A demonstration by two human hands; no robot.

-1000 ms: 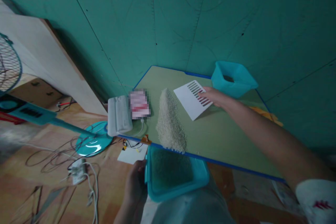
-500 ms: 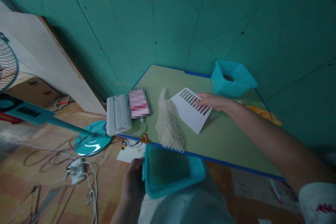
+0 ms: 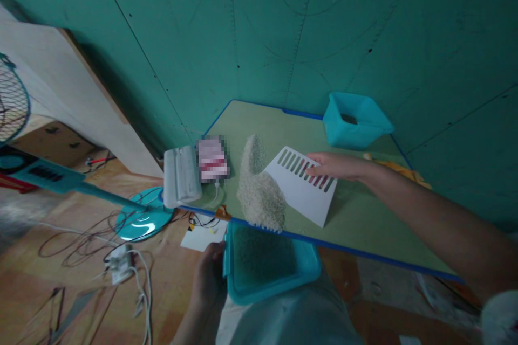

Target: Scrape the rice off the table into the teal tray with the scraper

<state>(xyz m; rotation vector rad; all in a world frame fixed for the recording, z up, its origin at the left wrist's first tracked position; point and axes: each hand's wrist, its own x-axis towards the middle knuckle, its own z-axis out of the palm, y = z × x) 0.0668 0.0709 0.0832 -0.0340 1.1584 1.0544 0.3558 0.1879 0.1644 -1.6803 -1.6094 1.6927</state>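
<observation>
A long heap of rice (image 3: 258,191) lies on the green table (image 3: 360,221), reaching its near blue edge. My right hand (image 3: 332,166) presses a white slotted scraper card (image 3: 301,186) against the heap's right side. Just below the table edge, my left hand (image 3: 208,280) grips the left rim of a teal rectangular tub (image 3: 270,267) under the end of the heap. Rice covers the tub's bottom.
A second teal tub (image 3: 355,120) stands at the table's back right, against the green wall. A white device (image 3: 182,176) and a blurred packet (image 3: 212,158) sit at the table's left corner. A fan base (image 3: 140,215), cables and a power strip (image 3: 120,264) lie on the floor to the left.
My right hand has drawn the scraper card toward me along the heap's right side, pushing rice nearer the table edge. The left hand and tub have hardly moved.
</observation>
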